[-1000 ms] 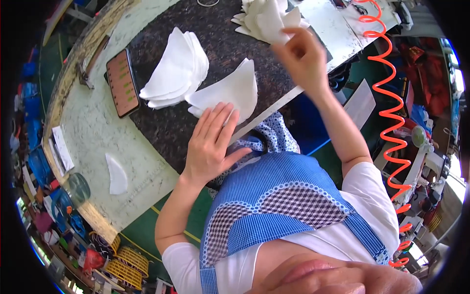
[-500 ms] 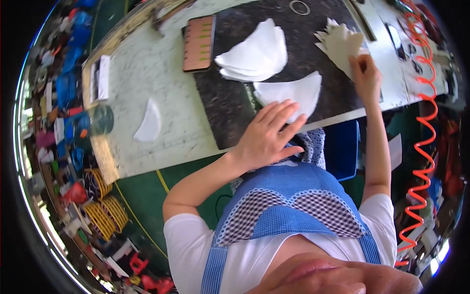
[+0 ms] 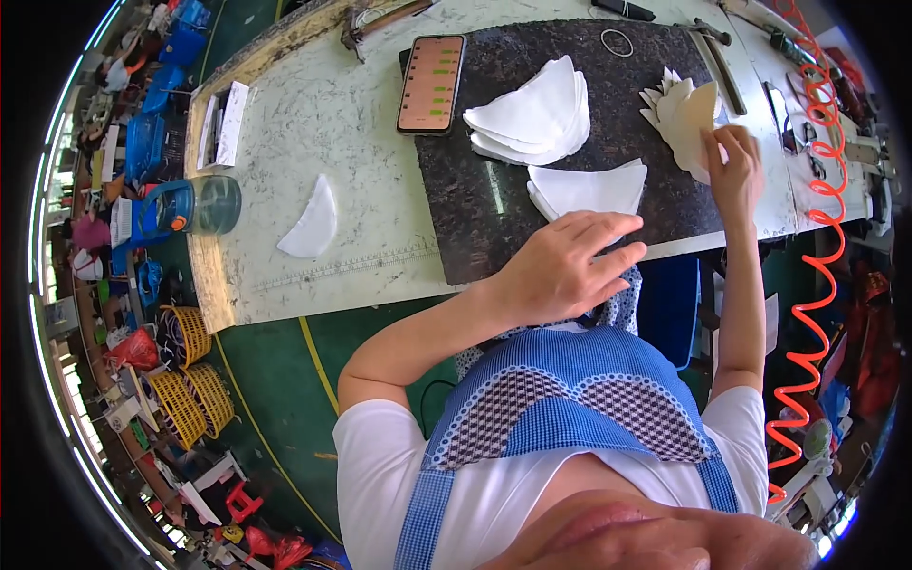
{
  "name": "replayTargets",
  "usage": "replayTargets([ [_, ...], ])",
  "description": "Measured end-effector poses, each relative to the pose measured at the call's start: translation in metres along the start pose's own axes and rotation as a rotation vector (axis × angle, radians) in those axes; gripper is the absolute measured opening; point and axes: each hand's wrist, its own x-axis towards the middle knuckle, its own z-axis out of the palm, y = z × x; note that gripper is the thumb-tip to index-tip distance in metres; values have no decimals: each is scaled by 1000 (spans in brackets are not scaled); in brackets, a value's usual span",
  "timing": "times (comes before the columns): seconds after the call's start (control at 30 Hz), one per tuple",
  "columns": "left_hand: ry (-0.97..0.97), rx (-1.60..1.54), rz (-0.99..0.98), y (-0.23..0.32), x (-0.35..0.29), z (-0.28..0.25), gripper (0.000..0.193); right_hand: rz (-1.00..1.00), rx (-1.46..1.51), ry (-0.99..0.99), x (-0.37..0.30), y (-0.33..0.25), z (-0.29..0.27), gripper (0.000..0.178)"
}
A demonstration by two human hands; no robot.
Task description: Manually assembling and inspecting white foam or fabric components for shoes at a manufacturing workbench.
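Observation:
My right hand (image 3: 734, 176) pinches the edge of a cream cut piece (image 3: 704, 106) at the right of the dark mat. That piece overlaps a fanned pile of cream pieces (image 3: 676, 128) with pointed ends. My left hand (image 3: 575, 266) is open, fingers apart, at the mat's near edge. Just beyond its fingers lies a small stack of white curved pieces (image 3: 589, 190), partly hidden by the hand. Farther back, a larger stack of white fan-shaped pieces (image 3: 532, 114) rests on the mat.
A lit phone (image 3: 432, 85) lies left of the stacks on the dark mat (image 3: 465, 223). One white curved piece (image 3: 312, 220) sits on the pale tabletop (image 3: 370, 180). Around the table are a hammer (image 3: 356, 36), a clear jar (image 3: 217, 204), a metal bar (image 3: 725, 76) and a coiled red hose (image 3: 822, 256).
My left hand has drawn back off the near white stack toward the table edge. My right hand has shifted at the cream pile, with one piece's edge now raised. The view has shifted slightly.

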Motion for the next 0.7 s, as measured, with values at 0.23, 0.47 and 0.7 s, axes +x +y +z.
replayTargets([
  [0.23,336,340,69,24,55,-2,58,-219,739,-476,-19,-108,-86,23],
  [0.47,210,-114,-400,-7,22,-19,22,507,1477,-725,-36,-114,-64,23],
  [0.7,307,-662,-647,-9,10,-25,16,341,1570,-703,-25,-123,-57,16],
])
